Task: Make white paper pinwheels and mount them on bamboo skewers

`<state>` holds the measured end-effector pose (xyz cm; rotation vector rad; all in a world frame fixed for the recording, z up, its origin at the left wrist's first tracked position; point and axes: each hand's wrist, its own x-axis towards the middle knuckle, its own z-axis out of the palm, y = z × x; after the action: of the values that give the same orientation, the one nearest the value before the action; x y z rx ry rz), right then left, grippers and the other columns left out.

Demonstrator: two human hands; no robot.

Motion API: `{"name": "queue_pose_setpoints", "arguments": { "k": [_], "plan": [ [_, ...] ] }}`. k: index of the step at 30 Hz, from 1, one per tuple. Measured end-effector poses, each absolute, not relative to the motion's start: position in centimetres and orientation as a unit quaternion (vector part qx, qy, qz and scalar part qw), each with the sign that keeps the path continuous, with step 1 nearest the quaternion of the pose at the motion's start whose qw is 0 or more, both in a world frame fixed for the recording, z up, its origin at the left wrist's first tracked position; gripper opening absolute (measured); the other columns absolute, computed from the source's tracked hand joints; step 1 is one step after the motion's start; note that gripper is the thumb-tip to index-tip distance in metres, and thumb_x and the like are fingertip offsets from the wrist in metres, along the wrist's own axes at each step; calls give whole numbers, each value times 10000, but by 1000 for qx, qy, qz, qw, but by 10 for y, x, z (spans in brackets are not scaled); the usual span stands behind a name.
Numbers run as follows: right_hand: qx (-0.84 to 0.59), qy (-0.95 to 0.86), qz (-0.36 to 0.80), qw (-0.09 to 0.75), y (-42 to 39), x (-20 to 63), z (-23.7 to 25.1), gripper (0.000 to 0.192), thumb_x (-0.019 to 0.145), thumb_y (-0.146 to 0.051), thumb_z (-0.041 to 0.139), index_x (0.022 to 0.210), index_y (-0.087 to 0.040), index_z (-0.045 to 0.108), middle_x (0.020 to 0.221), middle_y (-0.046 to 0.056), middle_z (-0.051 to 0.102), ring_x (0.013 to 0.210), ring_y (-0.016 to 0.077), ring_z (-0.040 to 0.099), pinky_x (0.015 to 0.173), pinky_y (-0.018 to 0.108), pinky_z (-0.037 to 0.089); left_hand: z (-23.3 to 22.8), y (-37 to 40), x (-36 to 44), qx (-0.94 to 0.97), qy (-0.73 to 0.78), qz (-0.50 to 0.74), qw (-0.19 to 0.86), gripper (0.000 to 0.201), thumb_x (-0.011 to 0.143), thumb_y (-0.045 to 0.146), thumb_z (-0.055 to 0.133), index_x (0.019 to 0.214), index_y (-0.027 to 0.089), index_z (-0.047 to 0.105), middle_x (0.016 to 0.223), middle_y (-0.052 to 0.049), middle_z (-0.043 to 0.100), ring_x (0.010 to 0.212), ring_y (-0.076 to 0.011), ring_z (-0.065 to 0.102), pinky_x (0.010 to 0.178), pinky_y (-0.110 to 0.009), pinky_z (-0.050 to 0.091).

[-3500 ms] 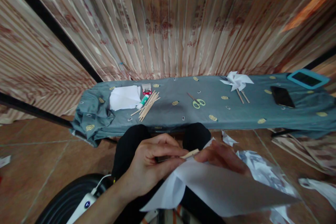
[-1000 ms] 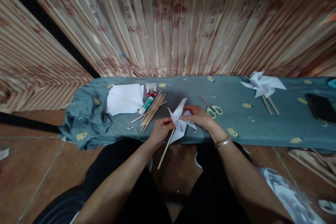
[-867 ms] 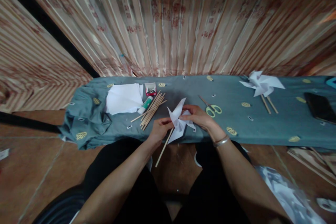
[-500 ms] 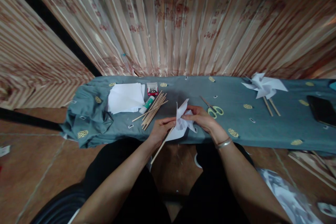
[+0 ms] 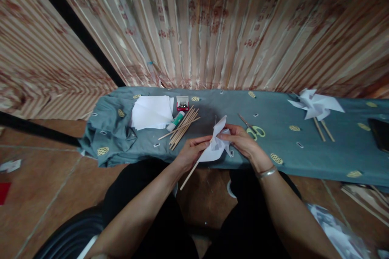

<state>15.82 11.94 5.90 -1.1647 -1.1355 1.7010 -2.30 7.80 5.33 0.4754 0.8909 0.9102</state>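
Observation:
My left hand (image 5: pixel 190 152) pinches a thin wooden stick (image 5: pixel 189 175) that slants down toward my knees. On the stick's top end sits a white folded paper pinwheel (image 5: pixel 216 145). My right hand (image 5: pixel 243 142) grips the pinwheel's folds from the right, a metal bangle on its wrist. Both hands hover over the near edge of a low bench under a blue-grey patterned cloth (image 5: pixel 212 107).
On the cloth lie a stack of white paper (image 5: pixel 152 111), a glue stick (image 5: pixel 176 120), a small red box of pins (image 5: pixel 182 104), a bundle of wooden sticks (image 5: pixel 183 127), green scissors (image 5: pixel 254 129), finished pinwheels (image 5: pixel 316 105) and a dark phone (image 5: pixel 380 133). Striped curtain behind. Paper scraps lie on the floor.
The paper and stick went from my lap up to the bench edge. Over the last second the pinwheel turned more edge-on between my hands; the view shifted slightly.

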Motion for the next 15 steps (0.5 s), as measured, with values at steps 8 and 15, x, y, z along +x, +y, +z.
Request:
{"name": "queue_pose_setpoints", "arguments": {
  "k": [8, 15],
  "plan": [
    [-457, -408, 684, 395, 120, 156, 60, 397, 490, -264, 868, 838, -173, 699, 723, -8, 716, 603, 124, 623, 638, 256, 485, 59, 76, -22, 198, 406, 421, 786, 467, 514, 219, 885, 952, 118, 756, 784, -58, 757, 631, -129, 655, 724, -263, 504],
    [-458, -428, 660, 413, 115, 151, 66, 377, 505, -307, 860, 818, -184, 688, 682, -14, 701, 602, 132, 616, 633, 257, 483, 58, 75, -21, 202, 413, 428, 778, 513, 530, 288, 875, 1002, 133, 752, 773, -54, 752, 621, -130, 638, 675, -252, 479]
  ]
}}
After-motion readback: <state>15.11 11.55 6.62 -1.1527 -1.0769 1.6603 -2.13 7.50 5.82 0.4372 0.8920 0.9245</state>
